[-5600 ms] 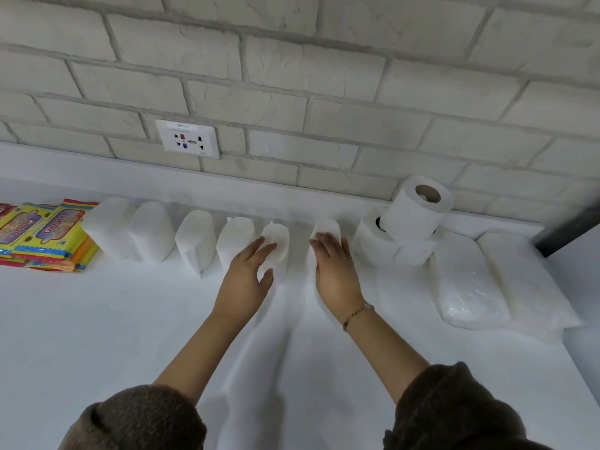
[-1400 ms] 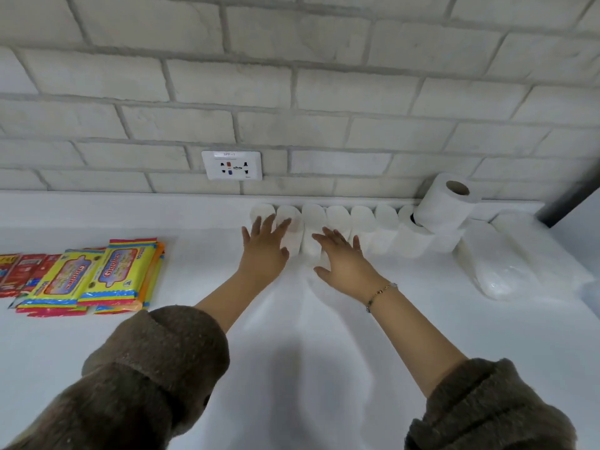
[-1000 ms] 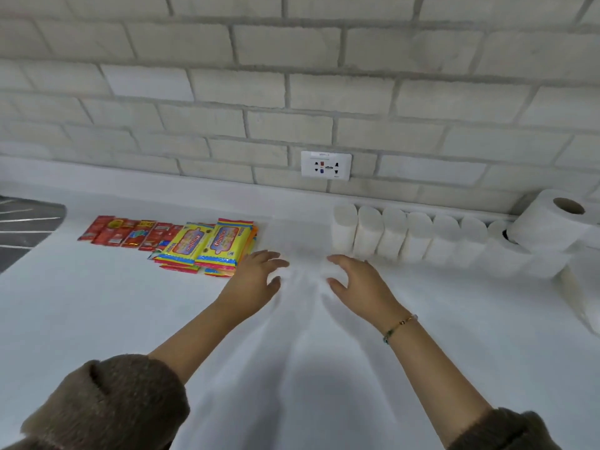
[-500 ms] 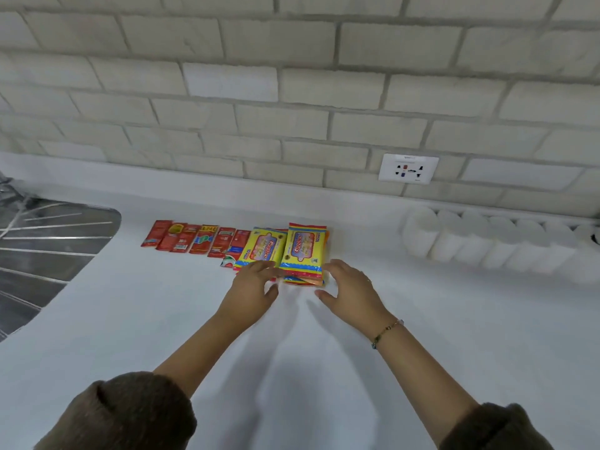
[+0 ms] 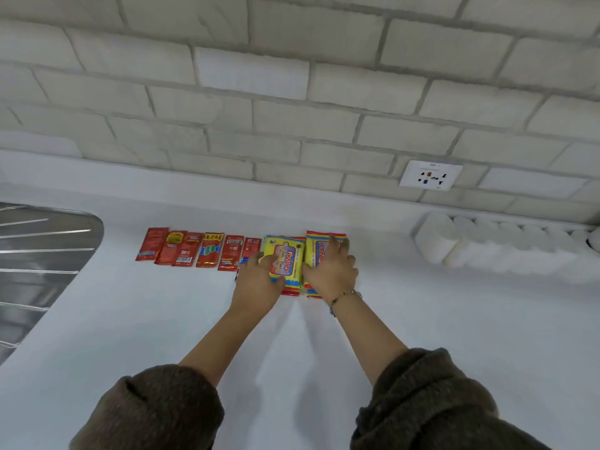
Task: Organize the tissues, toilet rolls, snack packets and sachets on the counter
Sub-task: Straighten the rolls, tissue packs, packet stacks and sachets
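- White countertop [image 5: 130,319] fills my head view, backed by a pale grey brick wall [image 5: 292,118] with a white wall socket [image 5: 430,175] set into it on the right.
- At the left edge I see a ribbed stainless-steel drainboard [image 5: 42,254] let into the counter.
- Along the back of the counter lies a row of small red sauce sachets [image 5: 194,249], flat and side by side, some edges overlapping.
- Just right of them sit two stacks of yellow snack packets with red and blue borders: the left stack [image 5: 285,258] and the right stack [image 5: 319,248], touching or nearly touching each other.
- My left hand [image 5: 256,284] rests on the near left corner of the left stack, thumb on top of the uppermost packet, the other fingers bent at its side; I cannot tell whether it truly grips.
- My right hand [image 5: 331,271] lies over the right stack, fingers stretched out, close together and pressed flat on the top packet; a thin bracelet [image 5: 344,295] circles that wrist.
- Both forearms come out of dark brown fleecy sleeves [image 5: 422,401].
- Far right, against the wall, a line of white toilet rolls [image 5: 487,243] lies packed together, blurred, well apart from the packets.
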Demonstrator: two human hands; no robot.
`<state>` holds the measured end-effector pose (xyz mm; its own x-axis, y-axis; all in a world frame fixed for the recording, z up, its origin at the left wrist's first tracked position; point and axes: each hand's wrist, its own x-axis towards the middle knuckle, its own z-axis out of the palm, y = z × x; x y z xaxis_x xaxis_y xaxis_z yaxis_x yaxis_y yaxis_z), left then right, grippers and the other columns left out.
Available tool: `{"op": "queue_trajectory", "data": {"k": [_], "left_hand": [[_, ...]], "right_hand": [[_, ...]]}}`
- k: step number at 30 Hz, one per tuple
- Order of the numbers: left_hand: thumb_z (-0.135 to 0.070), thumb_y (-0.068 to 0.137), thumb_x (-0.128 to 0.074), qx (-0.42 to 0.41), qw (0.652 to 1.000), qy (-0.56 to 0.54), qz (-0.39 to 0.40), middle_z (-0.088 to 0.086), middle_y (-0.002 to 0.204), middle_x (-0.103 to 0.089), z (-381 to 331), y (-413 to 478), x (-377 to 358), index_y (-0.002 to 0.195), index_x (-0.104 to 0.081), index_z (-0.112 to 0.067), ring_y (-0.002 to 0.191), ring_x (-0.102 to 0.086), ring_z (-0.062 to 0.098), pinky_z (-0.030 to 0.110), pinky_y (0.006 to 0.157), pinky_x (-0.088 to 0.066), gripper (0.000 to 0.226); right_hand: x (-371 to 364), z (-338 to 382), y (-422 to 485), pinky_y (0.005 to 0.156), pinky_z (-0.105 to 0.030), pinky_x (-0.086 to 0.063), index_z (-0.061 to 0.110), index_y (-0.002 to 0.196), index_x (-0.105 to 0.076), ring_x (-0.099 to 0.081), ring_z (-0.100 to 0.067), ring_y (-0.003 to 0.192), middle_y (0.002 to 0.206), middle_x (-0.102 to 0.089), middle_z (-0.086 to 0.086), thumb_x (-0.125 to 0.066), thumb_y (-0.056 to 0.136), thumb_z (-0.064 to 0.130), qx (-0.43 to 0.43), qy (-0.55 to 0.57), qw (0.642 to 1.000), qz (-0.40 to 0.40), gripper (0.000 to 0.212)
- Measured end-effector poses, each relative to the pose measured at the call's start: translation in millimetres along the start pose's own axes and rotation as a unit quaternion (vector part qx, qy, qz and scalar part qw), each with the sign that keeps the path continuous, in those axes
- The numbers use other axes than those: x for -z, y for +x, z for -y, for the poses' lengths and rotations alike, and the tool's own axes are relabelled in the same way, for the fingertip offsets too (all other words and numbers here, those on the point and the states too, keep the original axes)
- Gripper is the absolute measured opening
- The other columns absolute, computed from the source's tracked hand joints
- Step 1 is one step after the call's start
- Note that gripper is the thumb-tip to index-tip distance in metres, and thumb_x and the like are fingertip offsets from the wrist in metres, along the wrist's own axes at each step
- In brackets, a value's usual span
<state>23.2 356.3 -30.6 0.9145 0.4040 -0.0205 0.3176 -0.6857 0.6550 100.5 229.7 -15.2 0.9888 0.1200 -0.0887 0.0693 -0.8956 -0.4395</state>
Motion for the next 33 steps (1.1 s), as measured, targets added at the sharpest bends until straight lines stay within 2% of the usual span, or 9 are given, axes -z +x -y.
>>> {"op": "queue_trajectory", "data": {"k": [3, 7, 11, 15, 19, 23, 26, 29, 33], "left_hand": [[-0.032, 0.082, -0.064, 0.025, 1.0, 0.012, 0.005, 0.014, 0.137, -0.043, -2.9, 12.0, -7.7, 0.133, -0.045, -0.015, 0.12, -0.045, 0.032, 0.044, 0.098, -0.044, 0.058], [-0.038, 0.08, -0.065, 0.04, 0.999, 0.026, 0.022, 0.014, 0.14, -0.038, -7.3, 20.6, -23.6, 0.139, -0.036, -0.014, 0.123, -0.042, 0.032, 0.043, 0.103, -0.041, 0.07], [-0.047, 0.074, -0.067, 0.061, 0.996, 0.066, 0.015, 0.013, 0.145, -0.03, -11.0, 23.5, -35.3, 0.14, -0.031, -0.015, 0.125, -0.04, 0.035, 0.046, 0.102, -0.039, 0.081], [-0.058, 0.066, -0.069, 0.096, 0.99, 0.102, 0.02, 0.008, 0.149, -0.02, -17.0, 26.7, -45.0, 0.141, -0.025, -0.018, 0.123, -0.04, 0.037, 0.048, 0.099, -0.039, 0.095], [-0.058, 0.06, -0.072, 0.107, 0.981, 0.157, 0.03, 0.007, 0.149, -0.015, -21.8, 33.6, -47.9, 0.14, -0.019, -0.017, 0.117, -0.045, 0.037, 0.047, 0.097, -0.038, 0.104], [-0.055, 0.054, -0.076, 0.089, 0.977, 0.192, 0.024, 0.006, 0.147, -0.018, -20.3, 36.2, -50.1, 0.137, -0.022, -0.018, 0.112, -0.047, 0.036, 0.044, 0.096, -0.038, 0.106], [-0.054, 0.052, -0.077, 0.077, 0.979, 0.188, 0.02, 0.005, 0.144, -0.021, -17.5, 38.7, -51.3, 0.134, -0.024, -0.017, 0.109, -0.048, 0.035, 0.044, 0.096, -0.038, 0.104], [-0.051, 0.05, -0.078, 0.064, 0.984, 0.164, 0.011, 0.005, 0.142, -0.024, -14.2, 41.1, -52.1, 0.133, -0.027, -0.016, 0.107, -0.047, 0.034, 0.043, 0.096, -0.039, 0.102], [-0.048, 0.049, -0.077, 0.032, 0.989, 0.143, -0.001, 0.003, 0.138, -0.03, -10.0, 42.1, -53.9, 0.129, -0.034, -0.017, 0.102, -0.047, 0.031, 0.04, 0.091, -0.038, 0.097]], "right_hand": [[-6.0, 4.2, 18.2, 0.098, -0.047, -0.039, 0.016, 0.145, -0.019, -0.04, -0.038, 0.121, 0.155, -0.013, -0.013, -0.067, 0.072, 0.044, -0.036, -0.028, 0.998, 0.032, 0.092], [-14.5, 8.9, 31.9, 0.095, -0.046, -0.041, 0.018, 0.143, -0.021, -0.04, -0.038, 0.119, 0.155, -0.006, -0.013, -0.071, 0.068, 0.04, -0.069, -0.072, 0.993, 0.064, 0.093], [-18.8, 6.3, 35.8, 0.092, -0.044, -0.041, 0.026, 0.145, -0.012, -0.041, -0.036, 0.116, 0.157, 0.005, -0.009, -0.074, 0.065, 0.034, -0.076, -0.089, 0.99, 0.079, 0.102], [-15.9, -3.4, 41.5, 0.092, -0.043, -0.041, 0.026, 0.145, -0.011, -0.042, -0.037, 0.113, 0.156, 0.002, -0.008, -0.073, 0.064, 0.026, -0.057, -0.096, 0.99, 0.081, 0.102], [-7.9, -26.4, 47.8, 0.092, -0.043, -0.041, 0.028, 0.142, -0.019, -0.044, -0.037, 0.11, 0.149, -0.014, -0.007, -0.074, 0.061, 0.025, 0.005, -0.115, 0.99, 0.085, 0.099], [8.7, -60.0, 57.7, 0.089, -0.041, -0.04, 0.029, 0.14, -0.025, -0.048, -0.036, 0.103, 0.142, -0.027, -0.006, -0.071, 0.06, 0.021, 0.127, -0.176, 0.971, 0.104, 0.093], [22.7, -83.3, 71.0, 0.1, -0.045, -0.034, 0.028, 0.141, -0.025, -0.044, -0.035, 0.114, 0.148, -0.025, -0.005, -0.066, 0.064, 0.014, 0.205, -0.245, 0.942, 0.103, 0.088], [35.6, -98.7, 84.5, 0.111, -0.053, -0.019, 0.025, 0.142, -0.026, -0.028, -0.035, 0.134, 0.154, -0.018, -0.003, -0.059, 0.07, 0.003, 0.256, -0.303, 0.912, 0.103, 0.082], [45.0, -108.6, 103.3, 0.114, -0.055, -0.013, 0.024, 0.141, -0.028, -0.02, -0.034, 0.139, 0.156, -0.014, -0.002, -0.057, 0.072, -0.007, 0.306, -0.332, 0.885, 0.109, 0.081]]}}
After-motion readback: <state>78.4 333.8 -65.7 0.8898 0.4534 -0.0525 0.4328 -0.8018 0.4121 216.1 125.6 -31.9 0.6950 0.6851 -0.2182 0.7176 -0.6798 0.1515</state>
